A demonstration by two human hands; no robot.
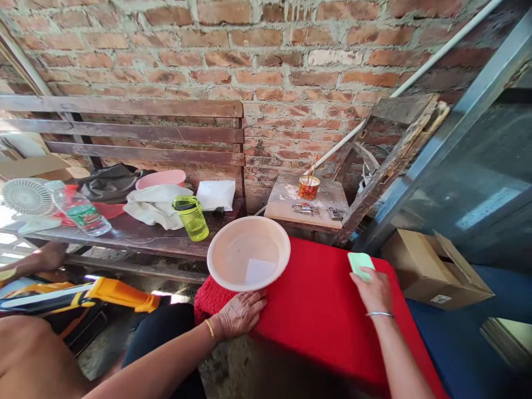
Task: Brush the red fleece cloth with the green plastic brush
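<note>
Basin (249, 219) near left edge of cloth (311, 310), hands (243, 315) well apart.

The basin (226, 255) is pale peach, the cloth (311, 321) bright red, the block (359, 261) mint, the bottle (195, 224) lime green.

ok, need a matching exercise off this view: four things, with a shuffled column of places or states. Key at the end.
Things
1. pale pink round plastic basin
2. light green rectangular block
3. see-through yellow-green bottle
4. red-and-gold patterned cup

Places or states
A. standing on the dark wooden bench
B. thin sticks poking up out of it
C. directly beside the left hand
D. held in the right hand

Pairs: 1-C, 2-D, 3-A, 4-B
</note>
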